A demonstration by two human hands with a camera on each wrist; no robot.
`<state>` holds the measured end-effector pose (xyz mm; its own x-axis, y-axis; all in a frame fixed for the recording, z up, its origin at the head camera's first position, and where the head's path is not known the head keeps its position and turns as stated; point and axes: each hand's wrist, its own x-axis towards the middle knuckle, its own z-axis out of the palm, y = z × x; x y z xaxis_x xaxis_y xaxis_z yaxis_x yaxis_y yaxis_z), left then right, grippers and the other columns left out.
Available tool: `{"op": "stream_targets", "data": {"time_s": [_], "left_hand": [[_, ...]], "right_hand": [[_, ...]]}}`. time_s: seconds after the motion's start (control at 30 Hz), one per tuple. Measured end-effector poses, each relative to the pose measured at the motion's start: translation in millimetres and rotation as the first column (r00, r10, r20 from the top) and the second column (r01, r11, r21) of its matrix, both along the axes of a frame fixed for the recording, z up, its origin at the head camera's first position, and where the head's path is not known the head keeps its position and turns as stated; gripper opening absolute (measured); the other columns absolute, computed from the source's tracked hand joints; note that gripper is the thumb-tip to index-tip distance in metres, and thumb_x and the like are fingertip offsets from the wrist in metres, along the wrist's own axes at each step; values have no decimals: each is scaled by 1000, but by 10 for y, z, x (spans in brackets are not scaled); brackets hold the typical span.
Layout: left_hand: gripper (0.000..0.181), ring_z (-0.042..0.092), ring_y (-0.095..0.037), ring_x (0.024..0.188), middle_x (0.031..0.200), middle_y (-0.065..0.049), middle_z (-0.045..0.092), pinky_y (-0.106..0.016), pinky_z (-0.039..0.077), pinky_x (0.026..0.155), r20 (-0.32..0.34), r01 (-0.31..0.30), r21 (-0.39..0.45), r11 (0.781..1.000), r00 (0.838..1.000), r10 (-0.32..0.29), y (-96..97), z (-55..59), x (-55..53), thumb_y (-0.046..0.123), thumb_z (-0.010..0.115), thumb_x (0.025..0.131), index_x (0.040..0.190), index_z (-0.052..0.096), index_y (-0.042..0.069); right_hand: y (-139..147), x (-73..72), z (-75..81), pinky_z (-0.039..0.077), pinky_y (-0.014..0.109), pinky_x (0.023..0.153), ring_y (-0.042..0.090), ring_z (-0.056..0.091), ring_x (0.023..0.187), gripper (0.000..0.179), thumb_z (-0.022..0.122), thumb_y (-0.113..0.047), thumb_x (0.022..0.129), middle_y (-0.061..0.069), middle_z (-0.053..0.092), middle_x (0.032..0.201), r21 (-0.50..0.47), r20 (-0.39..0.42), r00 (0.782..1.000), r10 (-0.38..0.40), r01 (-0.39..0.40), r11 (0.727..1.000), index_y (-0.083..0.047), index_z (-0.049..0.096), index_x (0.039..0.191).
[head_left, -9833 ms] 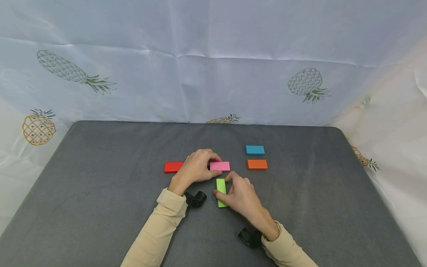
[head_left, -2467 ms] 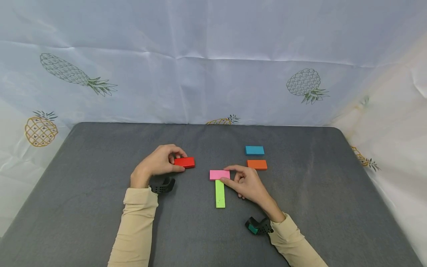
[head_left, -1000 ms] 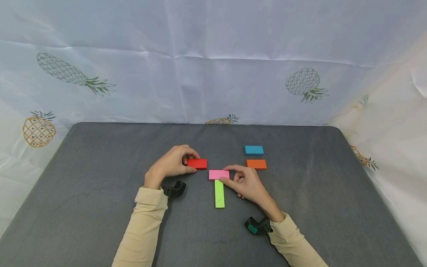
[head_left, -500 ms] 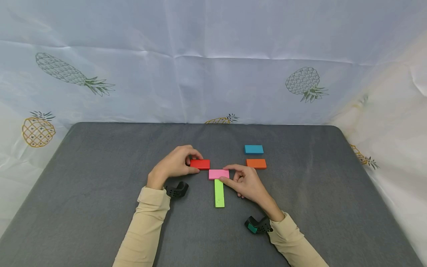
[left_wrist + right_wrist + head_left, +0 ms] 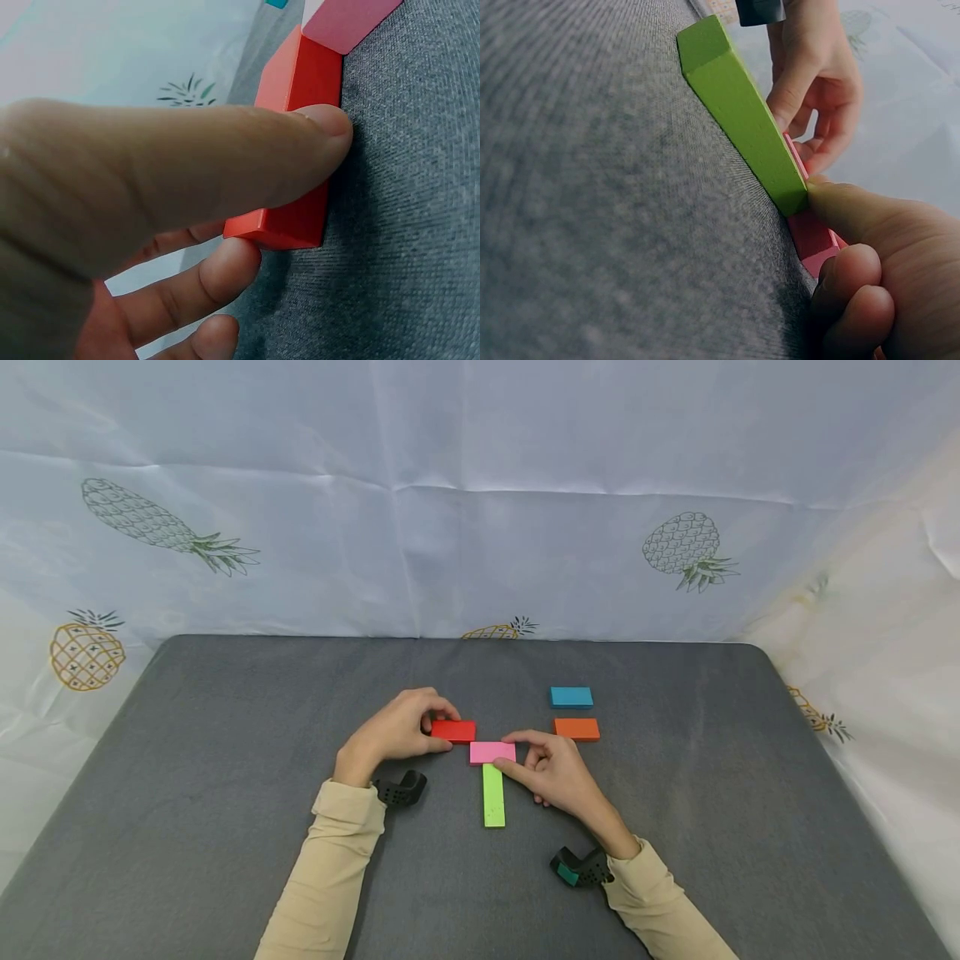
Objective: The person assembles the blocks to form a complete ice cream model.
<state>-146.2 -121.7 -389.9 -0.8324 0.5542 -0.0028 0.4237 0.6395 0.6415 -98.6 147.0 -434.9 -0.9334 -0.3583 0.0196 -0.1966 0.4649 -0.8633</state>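
Observation:
My left hand (image 5: 401, 727) pinches a red block (image 5: 456, 732) by its long sides, thumb in front and fingers behind. The red block's right end lies at the back left corner of a pink block (image 5: 483, 752). My right hand (image 5: 558, 774) pinches the pink block near its right end. A lime green block (image 5: 493, 797) points toward me, its far end against the middle of the pink block's front side. In the left wrist view my thumb (image 5: 225, 154) lies across the red block (image 5: 300, 217). In the right wrist view the green block (image 5: 742, 112) partly hides the pink one.
A blue block (image 5: 572, 697) lies at the back right, with an orange block (image 5: 577, 729) just in front of it, behind my right hand. All the blocks lie on a grey cloth-covered table (image 5: 225, 827). A pineapple-print curtain (image 5: 450, 552) hangs along the table's back edge.
Earlier my right hand held the green block; it now holds the pink block, which has come nearer to me. My left hand has slid the red block rightward to the pink block's corner.

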Motion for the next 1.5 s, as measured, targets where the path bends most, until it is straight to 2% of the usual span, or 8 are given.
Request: {"op": "stream_targets", "data": {"time_s": [0.63,1.5], "left_hand": [[27,51,-12,73,91,-5,64,-23,44,69,6,19,3,1000,1000,-19,67,-33,0,11,83,85,111,76,9],[29,52,-12,76,94,-6,64,-23,44,71,17,13,-1,1000,1000,-13,164,-8,16,12,82,86,114,76,8]], "right_hand": [[-2,4,-5,41,29,37,6,46,34,39,80,-30,90,2,55,52,-3,3,1000,1,-1,1000,-11,71,123],[2,-4,9,40,29,37,5,46,34,39,80,-26,90,0,55,51,0,-1,1000,11,-11,1000,-8,69,123]]}}
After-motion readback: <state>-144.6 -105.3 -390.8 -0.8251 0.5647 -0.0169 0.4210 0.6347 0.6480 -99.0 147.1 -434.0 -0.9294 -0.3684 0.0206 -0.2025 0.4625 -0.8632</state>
